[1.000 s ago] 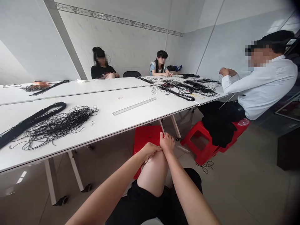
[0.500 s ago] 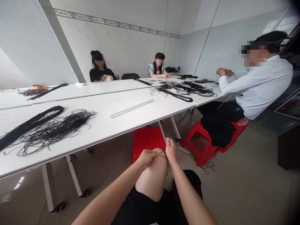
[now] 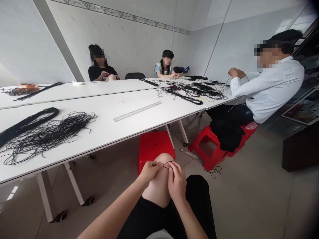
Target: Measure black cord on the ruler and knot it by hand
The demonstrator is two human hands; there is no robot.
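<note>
A big white table [image 3: 104, 106] is in front, with a red stool [image 3: 156, 144] by its edge. A bare knee [image 3: 159, 191] is under both hands. The left hand [image 3: 151, 172] is pinched closed on a thin black string [image 3: 167, 162]. The right hand [image 3: 177, 181] is half curled, fingertips at the string; I can't tell if it grips. The string bends between the hands, over the knee. It might slip if those fingers are loose, or tangle if its strands cross.
</note>
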